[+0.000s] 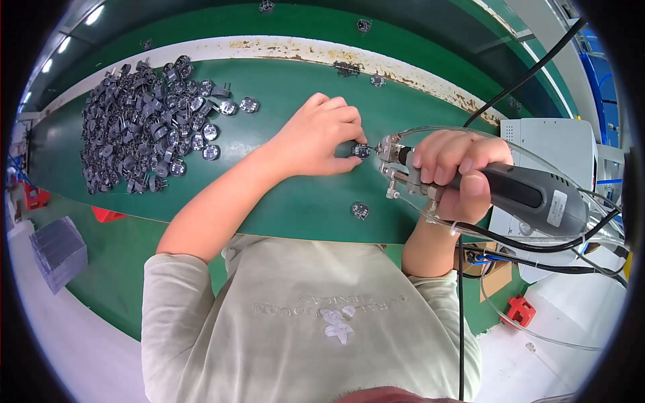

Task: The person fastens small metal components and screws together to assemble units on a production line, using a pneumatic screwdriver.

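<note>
We've got a green counter (299,209), glossy top, with a rust-stained white strip (282,48) along the far side. Left end: big heap of round dark-grey electronic modules (134,127), pins pointing every which way. We count one stray module (249,105) just right of it, one lone module (360,211) near the front edge.

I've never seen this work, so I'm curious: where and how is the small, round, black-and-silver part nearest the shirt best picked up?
Probably by opposite edges of its round rim, coming from the left: the small, round, black-and-silver part lies alone, apparently flat, while the grey handheld tool with a metal head takes up the right.
</note>
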`<state>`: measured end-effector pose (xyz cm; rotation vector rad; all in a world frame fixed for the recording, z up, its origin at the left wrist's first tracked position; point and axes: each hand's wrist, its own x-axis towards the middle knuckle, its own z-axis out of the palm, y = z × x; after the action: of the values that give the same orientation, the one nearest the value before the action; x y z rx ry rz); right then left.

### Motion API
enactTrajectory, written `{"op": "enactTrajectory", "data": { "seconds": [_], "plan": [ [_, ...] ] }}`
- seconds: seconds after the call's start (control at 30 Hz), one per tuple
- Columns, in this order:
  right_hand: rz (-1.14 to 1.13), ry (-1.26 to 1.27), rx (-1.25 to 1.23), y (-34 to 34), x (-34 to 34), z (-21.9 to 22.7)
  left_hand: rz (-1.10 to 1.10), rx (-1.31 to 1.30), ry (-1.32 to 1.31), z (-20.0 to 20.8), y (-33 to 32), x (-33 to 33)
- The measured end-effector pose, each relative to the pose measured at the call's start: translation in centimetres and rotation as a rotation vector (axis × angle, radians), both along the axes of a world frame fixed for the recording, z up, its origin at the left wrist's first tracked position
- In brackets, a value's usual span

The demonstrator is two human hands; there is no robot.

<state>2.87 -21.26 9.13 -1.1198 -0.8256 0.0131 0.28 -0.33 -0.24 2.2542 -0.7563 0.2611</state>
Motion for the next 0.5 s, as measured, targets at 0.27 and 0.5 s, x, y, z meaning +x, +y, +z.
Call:
{"op": "enactTrajectory", "data": {
  "seconds": [0.27,0.5],
  "plan": [
    [-0.057,0.042,0.067,0.8,-0.2,-0.3,-0.002,0.000,0.015,-0.1,0.0,0.0],
    [0.001,-0.172,-0.029,1.2,0.3,-0.6,-0.031,-0.008,0.013,-0.2,0.0,0.3]
  ]
}}
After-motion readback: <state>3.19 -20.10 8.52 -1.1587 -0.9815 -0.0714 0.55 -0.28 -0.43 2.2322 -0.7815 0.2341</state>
